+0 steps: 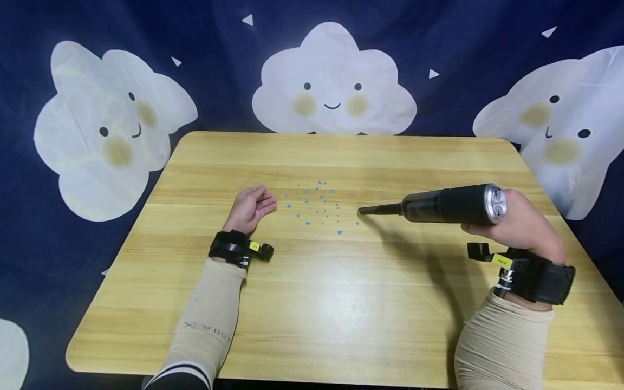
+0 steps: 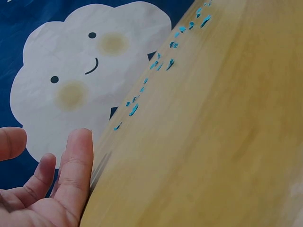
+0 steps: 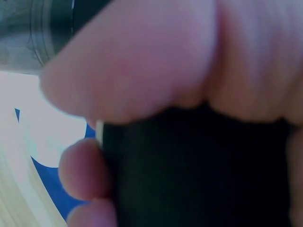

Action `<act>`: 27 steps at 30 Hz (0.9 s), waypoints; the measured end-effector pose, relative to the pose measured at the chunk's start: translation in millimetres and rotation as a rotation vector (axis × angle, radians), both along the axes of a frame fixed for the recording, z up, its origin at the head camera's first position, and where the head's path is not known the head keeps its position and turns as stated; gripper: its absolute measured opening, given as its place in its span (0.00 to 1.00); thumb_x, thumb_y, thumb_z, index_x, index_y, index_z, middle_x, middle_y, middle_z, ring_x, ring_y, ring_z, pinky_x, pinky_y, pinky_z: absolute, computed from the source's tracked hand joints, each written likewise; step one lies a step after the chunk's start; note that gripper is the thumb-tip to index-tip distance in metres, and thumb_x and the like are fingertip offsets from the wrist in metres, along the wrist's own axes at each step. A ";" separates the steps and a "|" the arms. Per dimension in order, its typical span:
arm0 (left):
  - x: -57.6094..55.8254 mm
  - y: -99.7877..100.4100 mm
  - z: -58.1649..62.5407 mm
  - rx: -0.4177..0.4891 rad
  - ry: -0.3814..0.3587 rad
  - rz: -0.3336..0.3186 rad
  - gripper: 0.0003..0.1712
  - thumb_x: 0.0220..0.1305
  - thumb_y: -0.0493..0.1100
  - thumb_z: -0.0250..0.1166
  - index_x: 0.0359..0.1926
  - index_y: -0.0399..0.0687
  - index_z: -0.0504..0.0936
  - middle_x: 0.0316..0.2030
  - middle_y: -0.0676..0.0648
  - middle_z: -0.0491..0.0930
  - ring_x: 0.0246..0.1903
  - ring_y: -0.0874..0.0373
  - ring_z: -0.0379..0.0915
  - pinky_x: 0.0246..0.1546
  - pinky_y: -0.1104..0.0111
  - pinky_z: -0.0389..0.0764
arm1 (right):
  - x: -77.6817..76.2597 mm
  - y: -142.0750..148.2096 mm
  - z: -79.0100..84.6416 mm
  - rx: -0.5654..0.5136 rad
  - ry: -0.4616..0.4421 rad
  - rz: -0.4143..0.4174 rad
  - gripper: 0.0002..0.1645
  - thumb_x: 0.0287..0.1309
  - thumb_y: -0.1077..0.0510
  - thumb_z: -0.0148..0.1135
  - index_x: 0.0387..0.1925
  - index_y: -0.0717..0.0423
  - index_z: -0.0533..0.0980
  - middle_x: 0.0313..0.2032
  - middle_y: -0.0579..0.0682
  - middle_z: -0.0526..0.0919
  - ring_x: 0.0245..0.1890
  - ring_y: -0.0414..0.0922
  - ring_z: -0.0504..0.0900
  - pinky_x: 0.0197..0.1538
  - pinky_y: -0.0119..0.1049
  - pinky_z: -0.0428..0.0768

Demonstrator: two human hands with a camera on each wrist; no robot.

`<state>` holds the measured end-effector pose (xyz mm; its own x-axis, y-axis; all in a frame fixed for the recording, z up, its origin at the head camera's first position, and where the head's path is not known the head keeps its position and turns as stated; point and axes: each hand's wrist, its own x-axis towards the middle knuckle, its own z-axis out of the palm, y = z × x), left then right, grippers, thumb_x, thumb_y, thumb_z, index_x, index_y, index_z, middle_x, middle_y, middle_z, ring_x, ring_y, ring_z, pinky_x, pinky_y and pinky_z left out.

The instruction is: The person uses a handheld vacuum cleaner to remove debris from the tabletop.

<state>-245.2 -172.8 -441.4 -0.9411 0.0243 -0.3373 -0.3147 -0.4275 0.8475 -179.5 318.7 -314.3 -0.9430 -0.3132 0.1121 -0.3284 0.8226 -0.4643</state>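
Observation:
My right hand (image 1: 528, 225) grips the handle of a black handheld vacuum cleaner (image 1: 443, 206); most of that handle is hidden in the head view. In the right wrist view, thumb and fingers wrap round the dark handle (image 3: 189, 175). The vacuum's narrow nozzle (image 1: 382, 209) points left, its tip close to the right edge of a scatter of small blue scraps (image 1: 307, 223). To the left of the scraps, my left hand (image 1: 250, 208) lies at the tabletop, palm turned toward them, fingers relaxed and holding nothing. The left wrist view shows blue scraps (image 2: 171, 64) beyond its fingertips.
Everything sits over a light wood-grain table (image 1: 341, 325) with rounded corners. Behind it hangs a dark blue curtain (image 1: 219, 32) printed with smiling white clouds. Each wrist wears a black strap with a small camera, such as the left wrist camera (image 1: 265, 252).

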 end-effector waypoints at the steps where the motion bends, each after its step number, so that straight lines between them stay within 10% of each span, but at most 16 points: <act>1: -0.3 0.1 0.4 -0.001 0.002 -0.001 0.24 0.74 0.43 0.48 0.62 0.29 0.57 0.45 0.41 0.68 0.42 0.53 0.74 0.50 0.66 0.80 | 0.2 0.4 0.2 -0.001 0.001 0.001 0.24 0.35 0.57 0.79 0.35 0.61 0.78 0.30 0.59 0.82 0.27 0.45 0.74 0.29 0.43 0.72; 27: 0.8 0.9 2.1 -0.013 -0.003 0.007 0.24 0.74 0.43 0.48 0.61 0.30 0.57 0.46 0.40 0.68 0.43 0.52 0.73 0.51 0.66 0.80 | 4.5 3.7 1.3 0.021 0.033 0.023 0.24 0.32 0.57 0.80 0.34 0.60 0.78 0.28 0.56 0.82 0.24 0.44 0.74 0.27 0.41 0.73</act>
<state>-244.4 -171.9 -439.3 -0.9402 0.0133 -0.3402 -0.3142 -0.4189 0.8519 -175.0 322.4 -313.0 -0.9315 -0.3375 0.1358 -0.3621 0.8243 -0.4353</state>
